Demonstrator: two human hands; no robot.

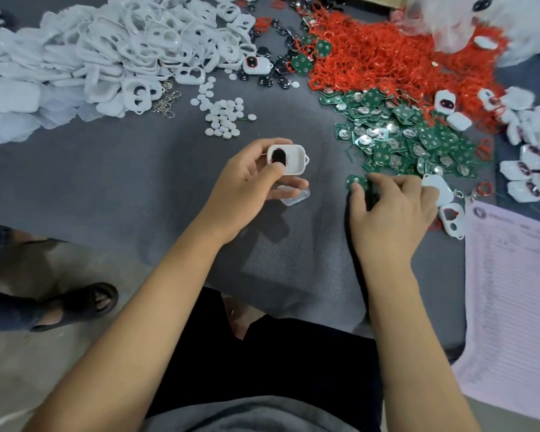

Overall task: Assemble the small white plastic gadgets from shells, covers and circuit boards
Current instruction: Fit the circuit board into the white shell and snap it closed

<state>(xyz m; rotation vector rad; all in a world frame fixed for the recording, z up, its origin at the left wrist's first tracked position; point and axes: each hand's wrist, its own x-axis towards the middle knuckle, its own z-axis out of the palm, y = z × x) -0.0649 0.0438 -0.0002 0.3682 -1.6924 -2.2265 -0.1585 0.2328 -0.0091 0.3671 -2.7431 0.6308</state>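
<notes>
Head view: person seated at a grey surface, both bare forearms reaching forward.
Left hand: grips a white shell, open side up; thumb presses on a black oval insert inside it, fingers curled underneath.
Shell position: held just above the surface, near its middle, small loop end pointing right.
Under left hand: a clear-white cover lies on the surface, partly hidden by the fingers.
Right hand: fingers curled down at the near edge of the board pile, thumb and forefinger pinching a green circuit board.
Circuit board pile: green squares with silver discs, spread right of centre, touching the red heap behind it.
Red rings: large tangled heap, far right.
White frames: big heap of covers and shells, far left.
White discs: small loose cluster between the frame heap and the boards.
Black inserts: scattered between the frame heap and the red rings.
Metal clips: a few, at the near edge of the frame heap.
Finished gadgets: white units with dark ovals, grouped at the right edge.
Near right hand: two white shells, just beside the knuckles.
Paper sheet: pink printed form, lower right, overhanging the surface edge.
Floor, left: another person's foot in a dark sandal.
</notes>
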